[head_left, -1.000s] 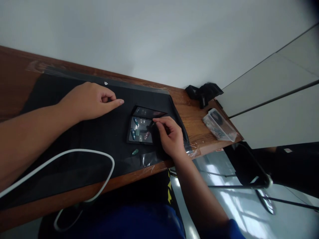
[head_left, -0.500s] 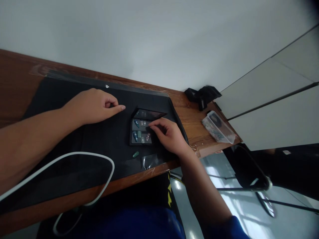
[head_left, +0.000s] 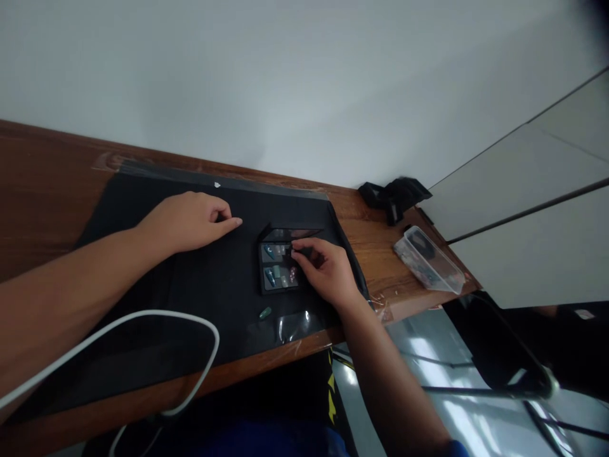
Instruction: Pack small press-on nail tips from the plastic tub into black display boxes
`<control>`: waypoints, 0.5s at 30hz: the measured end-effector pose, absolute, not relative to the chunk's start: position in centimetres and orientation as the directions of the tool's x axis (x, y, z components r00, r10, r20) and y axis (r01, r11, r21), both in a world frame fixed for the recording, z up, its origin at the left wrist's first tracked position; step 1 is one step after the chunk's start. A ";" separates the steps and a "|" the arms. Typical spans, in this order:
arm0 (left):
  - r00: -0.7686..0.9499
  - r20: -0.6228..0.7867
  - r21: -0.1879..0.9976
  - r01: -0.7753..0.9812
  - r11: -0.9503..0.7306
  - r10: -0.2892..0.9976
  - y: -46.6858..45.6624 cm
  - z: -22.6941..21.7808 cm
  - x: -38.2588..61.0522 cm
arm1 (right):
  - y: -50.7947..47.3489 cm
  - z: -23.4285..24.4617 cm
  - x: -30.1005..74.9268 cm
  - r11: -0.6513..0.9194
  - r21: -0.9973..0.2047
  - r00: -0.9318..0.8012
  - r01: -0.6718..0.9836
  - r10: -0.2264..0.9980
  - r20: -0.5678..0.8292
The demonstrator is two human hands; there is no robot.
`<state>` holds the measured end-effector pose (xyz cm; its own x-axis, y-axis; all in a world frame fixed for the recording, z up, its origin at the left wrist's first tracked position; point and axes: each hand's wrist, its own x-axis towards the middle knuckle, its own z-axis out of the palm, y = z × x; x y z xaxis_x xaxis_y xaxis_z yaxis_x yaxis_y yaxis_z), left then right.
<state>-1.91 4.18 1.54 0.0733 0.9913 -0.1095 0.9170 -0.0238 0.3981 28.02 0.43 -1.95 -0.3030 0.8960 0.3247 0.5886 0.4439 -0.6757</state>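
Note:
A small black case with its lid raised lies on the black mat. Several decorated false nails, some blue, some pale, one pink-patterned, sit in its compartments. My right hand reaches over the case's right side, thumb and forefinger pinched at the upper compartment; whatever is between the tips is too small to make out. To the left, my left hand rests on the mat, fingers curled in and thumb forward, with nothing visible in it. One green false nail lies in front of the case.
A clear plastic wrapper lies near the table's front edge. A white cable loops over the mat at left. On the right stand a clear plastic box with small items and some black boxes against the wall.
The whole view has shifted, so everything sits a little lower and further right. My right fingertips stay pinched at the case's upper compartment, and my left hand keeps its curled pose.

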 end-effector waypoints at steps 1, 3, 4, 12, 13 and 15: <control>0.076 -0.110 0.396 0.918 -0.027 0.991 4.2 1.5 -1.9 | 0.4 -2.0 28.0 0.443 -0.669 -0.297 0.597 0.896 0.329; 0.086 -0.111 0.399 0.916 -0.034 0.990 4.2 1.5 -1.9 | 0.3 -1.9 28.0 0.452 -0.636 -0.297 0.625 0.891 0.342; 0.090 -0.110 0.401 0.915 -0.039 0.990 4.2 1.5 -1.9 | 0.3 -1.9 28.0 0.458 -0.615 -0.301 0.641 0.888 0.348; 0.147 -0.115 0.374 0.923 -0.094 0.982 4.3 0.6 -2.7 | -0.1 -1.8 27.5 0.434 -0.566 -0.295 0.701 0.899 0.325; 0.147 -0.127 0.371 0.924 -0.090 0.981 4.4 0.4 -2.9 | -0.1 -1.9 27.5 0.429 -0.568 -0.289 0.702 0.901 0.323; 0.138 -0.166 0.358 0.931 -0.071 0.976 4.6 0.0 -3.2 | -0.3 -2.1 27.6 0.410 -0.580 -0.265 0.704 0.909 0.321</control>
